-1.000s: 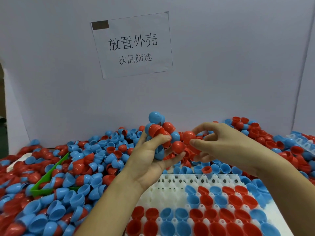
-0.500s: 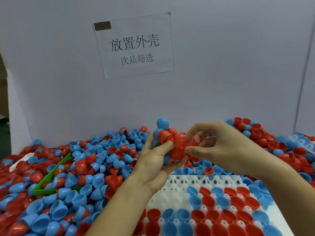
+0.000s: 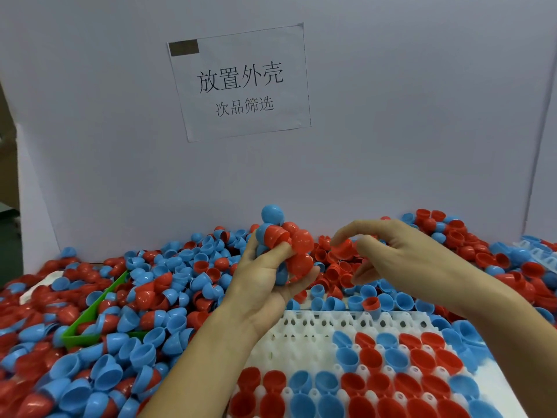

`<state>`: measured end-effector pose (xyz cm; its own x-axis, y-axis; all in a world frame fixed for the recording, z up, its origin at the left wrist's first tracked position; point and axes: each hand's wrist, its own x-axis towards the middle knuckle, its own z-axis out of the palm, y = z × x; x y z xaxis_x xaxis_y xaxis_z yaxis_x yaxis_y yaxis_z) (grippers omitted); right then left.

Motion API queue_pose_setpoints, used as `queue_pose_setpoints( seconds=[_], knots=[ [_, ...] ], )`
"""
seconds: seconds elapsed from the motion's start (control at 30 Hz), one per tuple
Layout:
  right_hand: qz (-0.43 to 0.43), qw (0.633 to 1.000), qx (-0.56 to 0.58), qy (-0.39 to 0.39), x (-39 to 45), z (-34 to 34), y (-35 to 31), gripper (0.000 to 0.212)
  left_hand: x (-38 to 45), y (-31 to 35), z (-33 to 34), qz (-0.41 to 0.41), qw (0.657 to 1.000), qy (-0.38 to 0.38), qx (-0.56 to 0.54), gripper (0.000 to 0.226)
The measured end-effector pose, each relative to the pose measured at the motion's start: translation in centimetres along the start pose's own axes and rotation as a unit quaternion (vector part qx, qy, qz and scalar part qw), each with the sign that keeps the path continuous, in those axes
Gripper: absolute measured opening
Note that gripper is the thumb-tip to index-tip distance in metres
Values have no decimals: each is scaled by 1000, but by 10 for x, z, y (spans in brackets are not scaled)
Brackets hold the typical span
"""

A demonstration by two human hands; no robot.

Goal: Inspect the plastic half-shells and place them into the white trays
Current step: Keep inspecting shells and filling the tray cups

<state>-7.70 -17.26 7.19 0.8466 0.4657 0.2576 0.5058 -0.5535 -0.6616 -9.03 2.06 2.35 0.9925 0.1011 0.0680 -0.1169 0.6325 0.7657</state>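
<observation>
My left hand (image 3: 265,279) grips a handful of red and blue half-shells (image 3: 284,239) raised above the far edge of the white tray (image 3: 304,333). My right hand (image 3: 401,254) sits just to the right of that handful and pinches one red half-shell (image 3: 343,248) between thumb and forefinger. The tray lies at the bottom centre, its near and right cells filled with red and blue half-shells, its far left cells bare. A loose heap of half-shells (image 3: 150,285) covers the table all around.
A green scoop (image 3: 87,318) lies half buried in the heap at left. A white board with a paper sign (image 3: 241,82) stands behind the heap. Another white tray (image 3: 539,254) shows at the far right edge.
My right hand has drawn away to the right from the handful, taking one red half-shell with it. My left hand holds the handful a little higher.
</observation>
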Motion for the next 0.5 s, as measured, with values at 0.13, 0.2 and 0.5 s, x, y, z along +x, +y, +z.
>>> queue_pose_setpoints(
  seconds=[0.13, 0.2, 0.5],
  knots=[
    [35, 998, 55, 12, 0, 0, -1, 39, 1, 4, -2, 4, 1000, 4, -8, 47],
    [52, 994, 86, 32, 1, 0, -4, 36, 1, 5, -3, 6, 1000, 4, -12, 40],
    [148, 985, 87, 26, 13, 26, -5, 20, 3, 19, -7, 22, 999, -19, -46, 22]
  ],
)
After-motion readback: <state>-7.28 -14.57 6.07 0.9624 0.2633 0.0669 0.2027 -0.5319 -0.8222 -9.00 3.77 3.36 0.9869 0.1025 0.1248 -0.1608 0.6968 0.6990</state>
